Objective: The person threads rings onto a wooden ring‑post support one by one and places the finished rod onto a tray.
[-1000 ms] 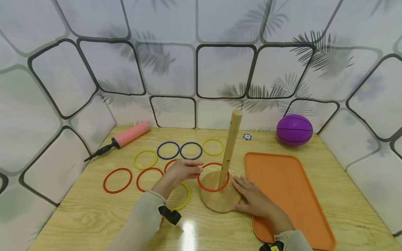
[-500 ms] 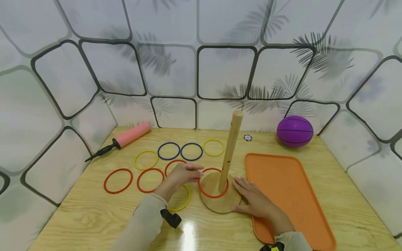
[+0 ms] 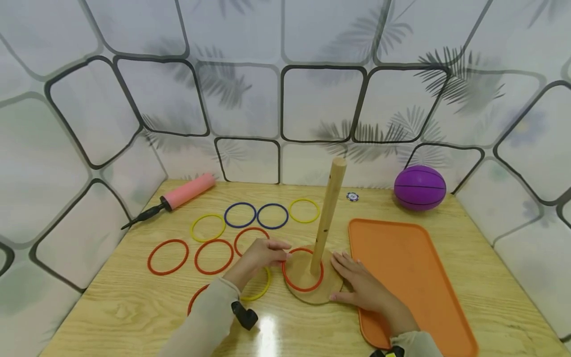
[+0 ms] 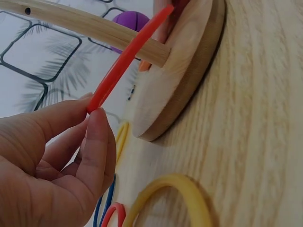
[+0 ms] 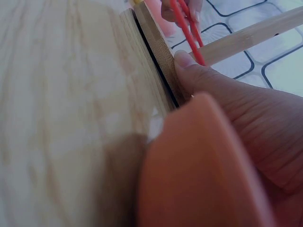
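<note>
A wooden peg (image 3: 328,213) rises from a round wooden base (image 3: 333,280) on the table. My left hand (image 3: 259,257) pinches a red ring (image 3: 304,290) between thumb and fingertips at its left side. The ring encircles the foot of the peg, low over the base. In the left wrist view the red ring (image 4: 125,59) is tilted, with its near end in the pinch. My right hand (image 3: 368,287) rests on the right edge of the base, fingers extended. From the right wrist, the thumb (image 5: 187,61) shows against the base's rim.
Red, yellow and blue rings lie left of the base, among them a red ring (image 3: 148,258) and a blue ring (image 3: 240,203). My left sleeve partly covers another red one. An orange tray (image 3: 392,248), purple ball (image 3: 419,188), poker chip (image 3: 352,197) and pink pump (image 3: 189,192) stand around.
My left hand has lowered the red ring along the peg toward the base. The right hand has stayed on the base's edge.
</note>
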The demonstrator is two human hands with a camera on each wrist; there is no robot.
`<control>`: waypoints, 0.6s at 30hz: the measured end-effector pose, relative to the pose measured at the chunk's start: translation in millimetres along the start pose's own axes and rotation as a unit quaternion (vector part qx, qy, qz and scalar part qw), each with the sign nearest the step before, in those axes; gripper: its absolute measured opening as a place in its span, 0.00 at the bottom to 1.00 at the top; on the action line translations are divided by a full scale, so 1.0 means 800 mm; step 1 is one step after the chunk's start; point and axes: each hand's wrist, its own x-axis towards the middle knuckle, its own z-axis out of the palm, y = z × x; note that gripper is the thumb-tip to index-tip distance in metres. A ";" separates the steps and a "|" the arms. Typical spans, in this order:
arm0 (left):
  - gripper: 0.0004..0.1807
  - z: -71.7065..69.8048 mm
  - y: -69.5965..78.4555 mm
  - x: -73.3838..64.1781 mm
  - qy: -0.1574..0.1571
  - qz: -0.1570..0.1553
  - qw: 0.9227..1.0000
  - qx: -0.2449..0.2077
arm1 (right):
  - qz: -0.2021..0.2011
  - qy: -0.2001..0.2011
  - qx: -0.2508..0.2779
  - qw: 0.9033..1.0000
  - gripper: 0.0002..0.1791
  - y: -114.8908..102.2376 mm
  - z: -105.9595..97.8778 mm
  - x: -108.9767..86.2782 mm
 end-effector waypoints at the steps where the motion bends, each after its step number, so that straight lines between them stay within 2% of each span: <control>1: 0.17 0.000 -0.002 0.001 0.000 0.001 1.000 0.002 | 0.000 -0.001 0.001 1.000 0.48 0.000 0.000 0.000; 11: 0.17 0.000 -0.015 0.005 0.000 0.002 1.000 0.017 | -0.019 0.022 -0.003 1.000 0.48 0.005 0.005 -0.001; 18: 0.17 -0.008 -0.020 0.002 -0.006 -0.002 1.000 -0.003 | 0.003 0.008 0.005 1.000 0.49 0.005 0.004 0.001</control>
